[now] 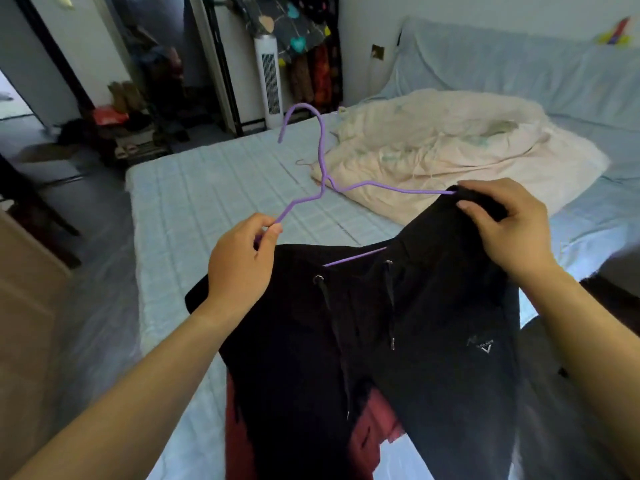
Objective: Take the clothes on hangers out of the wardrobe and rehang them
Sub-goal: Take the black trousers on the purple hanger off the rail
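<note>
A thin purple wire hanger with a curved hook is held up over the bed, its hook tipped away from the person and leaning left. The left hand pinches the hanger's left shoulder end, with its fingers closed narrowly round the wire. The right hand grips the other end, its fingers curled over a bunched fold of waistband that covers the wire there.

From the hanger hang black soft-fabric drawstring trousers, draped towards the person. A short stretch of the hanger's bottom bar shows purple just above the waistband's middle. The waistband has two metal-ringed eyelets, and from each a black cord with a metal tip falls down the front. A small white logo with a V shape sits on the leg at the right of the view. The cloth looks matte and hangs in loose folds.

Under the trousers, near the bottom of the view, a dark red garment shows. The bed with a pale blue quilted cover lies below the hanger, and a crumpled cream duvet is heaped on it beyond the right hand. A white tower fan stands at the far wall.
</note>
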The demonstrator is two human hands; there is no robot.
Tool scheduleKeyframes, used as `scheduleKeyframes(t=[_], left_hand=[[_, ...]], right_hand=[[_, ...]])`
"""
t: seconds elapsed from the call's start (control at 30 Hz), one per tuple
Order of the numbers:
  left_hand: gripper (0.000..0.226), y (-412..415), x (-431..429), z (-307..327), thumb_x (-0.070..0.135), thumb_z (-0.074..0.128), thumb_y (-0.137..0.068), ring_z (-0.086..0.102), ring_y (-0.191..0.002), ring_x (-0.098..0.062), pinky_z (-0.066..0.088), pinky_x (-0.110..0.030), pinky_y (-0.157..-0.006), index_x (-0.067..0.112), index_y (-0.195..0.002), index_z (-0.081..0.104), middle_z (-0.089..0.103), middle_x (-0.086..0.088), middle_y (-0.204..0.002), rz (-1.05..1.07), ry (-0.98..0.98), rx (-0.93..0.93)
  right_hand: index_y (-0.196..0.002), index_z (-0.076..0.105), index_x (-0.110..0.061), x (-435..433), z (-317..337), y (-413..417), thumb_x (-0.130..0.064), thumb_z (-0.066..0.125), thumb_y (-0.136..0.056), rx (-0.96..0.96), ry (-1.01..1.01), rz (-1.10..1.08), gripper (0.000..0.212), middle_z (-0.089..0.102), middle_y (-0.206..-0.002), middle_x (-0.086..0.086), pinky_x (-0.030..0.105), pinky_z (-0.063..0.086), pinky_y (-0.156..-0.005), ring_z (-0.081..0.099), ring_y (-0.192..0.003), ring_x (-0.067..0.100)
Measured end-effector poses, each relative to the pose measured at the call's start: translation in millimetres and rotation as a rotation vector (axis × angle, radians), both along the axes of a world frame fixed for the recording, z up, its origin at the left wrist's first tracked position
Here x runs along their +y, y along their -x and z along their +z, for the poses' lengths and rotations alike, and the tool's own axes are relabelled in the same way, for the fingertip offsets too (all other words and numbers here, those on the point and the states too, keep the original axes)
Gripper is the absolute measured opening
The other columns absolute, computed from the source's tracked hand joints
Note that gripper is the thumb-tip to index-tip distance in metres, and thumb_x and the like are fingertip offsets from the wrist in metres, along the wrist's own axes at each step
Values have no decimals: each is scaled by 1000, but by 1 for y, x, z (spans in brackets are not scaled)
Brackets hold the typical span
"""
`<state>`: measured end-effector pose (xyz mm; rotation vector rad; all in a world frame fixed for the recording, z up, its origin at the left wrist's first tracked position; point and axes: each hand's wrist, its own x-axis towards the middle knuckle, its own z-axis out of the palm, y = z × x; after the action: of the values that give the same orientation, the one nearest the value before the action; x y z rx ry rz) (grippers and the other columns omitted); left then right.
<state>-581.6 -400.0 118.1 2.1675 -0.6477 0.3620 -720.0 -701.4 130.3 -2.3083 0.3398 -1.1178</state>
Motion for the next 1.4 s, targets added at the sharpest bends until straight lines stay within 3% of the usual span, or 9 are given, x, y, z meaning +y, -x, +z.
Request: scheduleKeyframes(t=[0.17,0.3,0.47,0.67,0.83,0.97,1.07,1.17,1.4], left_hand=[[13,-57,7,-49,34,50,-94,53,-65,-5,34,-21,-55,34,-82,55,57,12,-71,72,-129,154],[13,-90,16,-107,34,52,-94,57,-73,-13,38,-27,-59,30,-84,61,63,10,-80,184,-240,296],[18,-132,2,-163,37,49,-95,53,-74,-10,34,-20,-54,27,-89,63,63,9,-84,291,-335,415],[22,-193,-24,-227,36,48,-95,57,-77,-17,42,-30,-61,21,-95,63,60,4,-85,462,-378,516],[35,-226,-32,-287,41,45,-95,56,-106,-24,46,-44,-88,24,-123,57,59,-3,-116,493,-507,670],[55,-222,-39,-321,53,37,-94,28,-138,-22,20,-56,-110,35,-145,28,32,1,-150,479,-757,830],[69,-209,-46,-324,69,18,-85,14,-144,-20,13,-57,-111,38,-147,20,21,2,-155,466,-867,852],[91,-190,-46,-309,74,-2,-66,11,-145,-19,10,-54,-113,38,-146,22,19,3,-156,486,-846,813],[75,-136,-28,-231,74,22,-79,24,-141,-20,20,-54,-113,36,-143,33,33,1,-151,556,-654,580]], right_hand=[[-106,68,-24,-16,-58,-85,-13,71,-80,148,-126,125,28,55,-90,2,1,33,-78,50,-81,-11],[-104,67,-30,-22,-122,-150,-14,73,-78,355,-170,281,32,60,-87,5,3,34,-78,51,-79,-1],[-100,66,-34,-43,-191,-219,-15,74,-77,501,-237,403,31,59,-82,-6,6,38,-75,55,-79,-1],[-99,68,-34,-65,-262,-317,-18,73,-78,605,-300,485,26,61,-84,-9,8,40,-77,56,-80,1],[-104,70,-21,-63,-334,-374,-17,73,-79,780,-288,514,26,61,-90,-1,19,44,-80,58,-82,9],[-119,62,-18,-57,-378,-396,-29,71,-80,991,-9,680,42,61,-114,7,34,44,-92,58,-106,26],[-129,55,-17,-42,-378,-397,-45,60,-85,1057,149,761,52,54,-130,11,40,40,-102,50,-120,29],[-134,49,-21,-21,-358,-384,-67,26,-81,1064,305,803,73,48,-138,8,52,35,-104,44,-127,28],[-140,40,-23,40,-262,-339,-69,13,-81,913,443,950,80,38,-146,4,55,21,-108,29,-137,26]])
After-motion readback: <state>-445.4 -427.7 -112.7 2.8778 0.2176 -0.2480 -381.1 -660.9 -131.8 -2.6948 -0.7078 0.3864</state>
